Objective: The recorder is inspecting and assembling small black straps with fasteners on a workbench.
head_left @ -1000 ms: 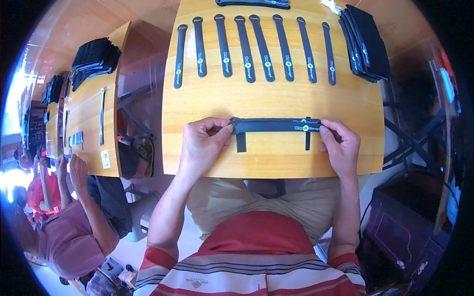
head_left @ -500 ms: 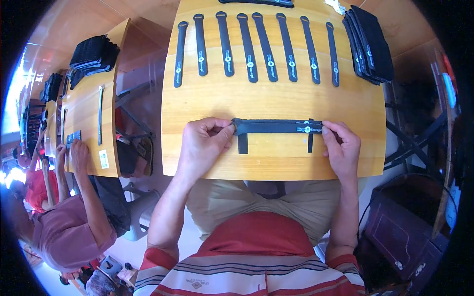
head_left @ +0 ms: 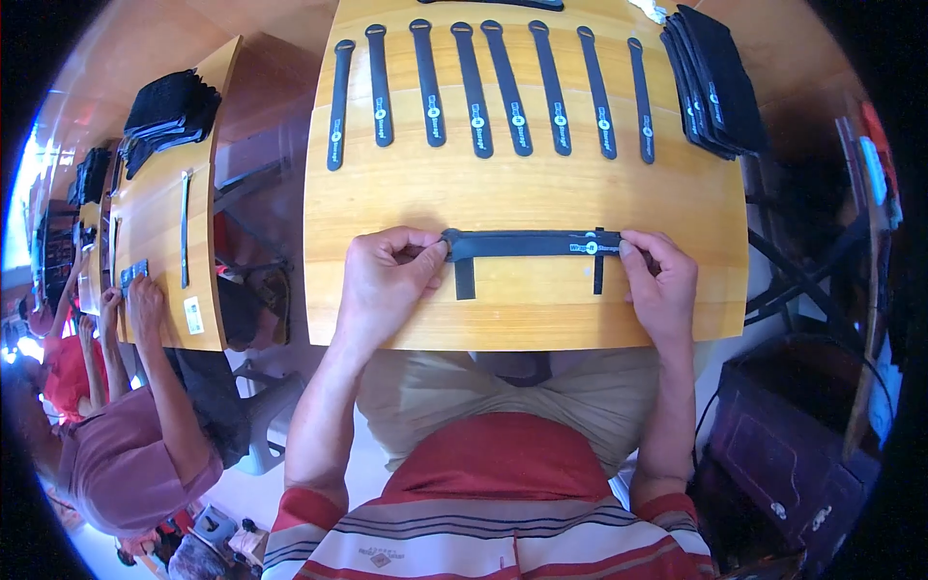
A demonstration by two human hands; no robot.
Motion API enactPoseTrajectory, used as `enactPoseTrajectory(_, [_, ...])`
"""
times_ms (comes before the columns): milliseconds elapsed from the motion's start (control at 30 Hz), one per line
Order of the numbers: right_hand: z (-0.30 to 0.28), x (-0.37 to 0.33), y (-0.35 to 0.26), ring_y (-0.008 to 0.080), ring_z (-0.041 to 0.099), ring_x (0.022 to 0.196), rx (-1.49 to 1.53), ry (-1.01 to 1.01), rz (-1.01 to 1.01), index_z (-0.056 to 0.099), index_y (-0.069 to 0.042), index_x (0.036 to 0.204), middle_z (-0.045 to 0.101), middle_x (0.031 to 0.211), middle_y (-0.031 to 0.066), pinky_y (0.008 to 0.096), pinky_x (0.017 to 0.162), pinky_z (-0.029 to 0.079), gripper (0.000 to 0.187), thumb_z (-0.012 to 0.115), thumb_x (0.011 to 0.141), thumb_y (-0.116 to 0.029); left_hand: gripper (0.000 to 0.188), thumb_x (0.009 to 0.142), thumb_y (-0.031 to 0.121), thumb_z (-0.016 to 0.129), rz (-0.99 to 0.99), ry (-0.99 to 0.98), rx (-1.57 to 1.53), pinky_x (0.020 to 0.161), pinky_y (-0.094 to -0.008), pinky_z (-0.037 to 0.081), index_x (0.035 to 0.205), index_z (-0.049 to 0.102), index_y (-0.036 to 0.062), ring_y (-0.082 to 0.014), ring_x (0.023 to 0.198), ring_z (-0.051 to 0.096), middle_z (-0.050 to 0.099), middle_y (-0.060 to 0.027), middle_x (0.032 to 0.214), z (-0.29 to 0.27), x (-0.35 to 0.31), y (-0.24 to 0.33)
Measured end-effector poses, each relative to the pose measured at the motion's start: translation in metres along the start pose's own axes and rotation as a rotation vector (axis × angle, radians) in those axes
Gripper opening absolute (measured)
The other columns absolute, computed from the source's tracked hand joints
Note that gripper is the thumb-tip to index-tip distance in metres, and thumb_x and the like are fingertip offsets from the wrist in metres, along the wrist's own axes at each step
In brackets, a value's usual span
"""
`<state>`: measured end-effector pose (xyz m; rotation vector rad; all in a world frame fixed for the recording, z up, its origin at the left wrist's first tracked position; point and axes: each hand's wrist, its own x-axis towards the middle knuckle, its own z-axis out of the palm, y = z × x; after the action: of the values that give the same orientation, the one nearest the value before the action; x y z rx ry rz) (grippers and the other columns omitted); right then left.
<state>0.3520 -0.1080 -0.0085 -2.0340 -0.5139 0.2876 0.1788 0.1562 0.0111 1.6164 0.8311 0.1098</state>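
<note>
A black strap (head_left: 522, 244) with pale printing near its right end stretches level across the near part of the table. At its rounded left end, the thumb and fingers of my left hand (head_left: 387, 275) pinch it. My right hand (head_left: 662, 280) grips the other end between thumb and forefinger, beside the print. Under the strap, a wide dark strip (head_left: 465, 278) and a narrower dark strip (head_left: 598, 274) stick out toward me on the tabletop. Farther off lies a row of several similar black straps (head_left: 474, 87), slotted ends away from me.
A stack of black straps (head_left: 713, 82) sits at the wooden table's (head_left: 387, 193) far right corner. Another dark piece (head_left: 493, 3) lies at the top edge. On the left, a co-worker's hands (head_left: 145, 300) handle a small dark item at another table (head_left: 159, 232). A dark cabinet (head_left: 793, 454) stands right.
The whole view has shifted slightly, so the table and straps sit a little farther left in the picture. Both hands still hold the strap's ends, with little visible movement against the table.
</note>
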Motion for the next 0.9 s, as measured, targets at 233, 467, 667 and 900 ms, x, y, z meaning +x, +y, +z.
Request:
enactPoseTrajectory(233, [0.0034, 0.0012, -0.0023, 0.0121, 0.06, 0.066, -0.003, 0.01, -0.012, 0.073, 0.005, 0.102, 0.07, 0.082, 0.0102, 0.0275, 0.06, 0.047, 0.013, 0.07, 0.093, -0.004, 0.011, 0.096, 0.005, 0.072, -0.031, 0.041, 0.006, 0.056, -0.0201, 0.048, 0.098, 0.075, -0.0046, -0.0044, 0.061, 0.06, 0.069, -0.0017, 0.073, 0.0013, -0.0038, 0.0047])
enactPoseTrajectory(467, [0.0031, 0.0011, -0.0038, 0.0124, 0.061, 0.063, 0.034, 0.022, -0.02, 0.073, 0.004, 0.099, 0.069, 0.08, 0.0097, 0.0273, 0.058, 0.047, 0.01, 0.072, 0.092, -0.003, 0.011, 0.095, 0.005, 0.073, -0.015, 0.021, 0.022, 0.056, -0.0203, 0.048, 0.099, 0.075, -0.0049, -0.0047, 0.061, 0.06, 0.07, -0.0024, 0.073, -0.0002, -0.0004, -0.0008])
enactPoseTrajectory(667, [0.0045, 0.0006, -0.0046, 0.0118, 0.061, 0.063, 0.02, 0.005, -0.011, 0.073, 0.004, 0.098, 0.07, 0.082, 0.01, 0.0269, 0.057, 0.047, 0.009, 0.072, 0.091, -0.002, 0.011, 0.095, 0.005, 0.074, -0.038, 0.051, 0.041, 0.056, -0.0204, 0.048, 0.099, 0.076, -0.0047, -0.0048, 0.061, 0.06, 0.07, -0.0025, 0.073, 0.0006, -0.0031, 0.0047])
enactPoseTrajectory(900, [0.003, -0.0003, -0.0032, 0.0109, 0.059, 0.063, 0.053, 0.027, -0.005, 0.072, 0.004, 0.098, 0.069, 0.083, 0.008, 0.0261, 0.057, 0.046, 0.009, 0.072, 0.091, -0.001, 0.01, 0.095, 0.004, 0.073, -0.056, 0.049, 0.016, 0.056, -0.0201, 0.048, 0.097, 0.075, -0.0047, -0.0049, 0.061, 0.061, 0.071, -0.0029, 0.074, 0.0015, -0.0018, 0.0027])
